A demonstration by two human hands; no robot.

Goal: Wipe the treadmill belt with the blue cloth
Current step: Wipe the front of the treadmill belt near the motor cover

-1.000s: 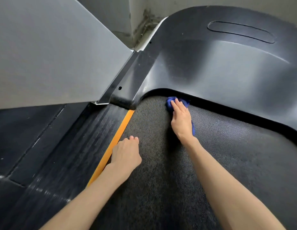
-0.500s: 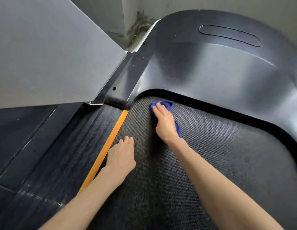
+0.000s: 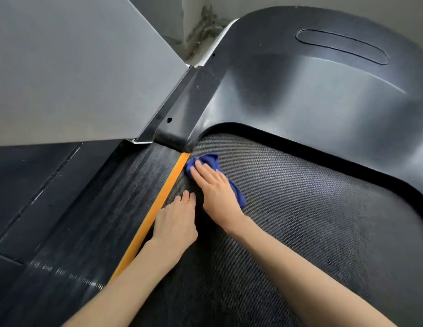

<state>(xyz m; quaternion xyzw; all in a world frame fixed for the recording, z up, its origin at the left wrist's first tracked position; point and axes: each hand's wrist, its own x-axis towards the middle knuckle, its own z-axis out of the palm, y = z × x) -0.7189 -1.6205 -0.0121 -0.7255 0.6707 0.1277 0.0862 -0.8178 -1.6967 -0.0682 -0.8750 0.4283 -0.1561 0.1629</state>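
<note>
The dark textured treadmill belt (image 3: 300, 220) fills the lower right of the view. A crumpled blue cloth (image 3: 209, 160) lies on the belt's front left corner, right beside the orange stripe (image 3: 158, 204). My right hand (image 3: 216, 192) presses flat on the cloth with straight fingers, covering its middle; cloth shows beyond the fingertips and at the hand's right side. My left hand (image 3: 176, 223) rests flat on the belt just left of the right hand, fingers together, next to the orange stripe.
The black plastic motor cover (image 3: 312, 90) curves round the belt's front and right edge. A ribbed black side rail (image 3: 87, 220) runs left of the orange stripe. A grey upright panel (image 3: 76, 67) rises at upper left; a stained wall corner (image 3: 201, 27) is behind.
My right hand has slid the blue cloth leftward along the belt's front edge to the orange stripe. My left hand has stayed at about the same spot on the belt.
</note>
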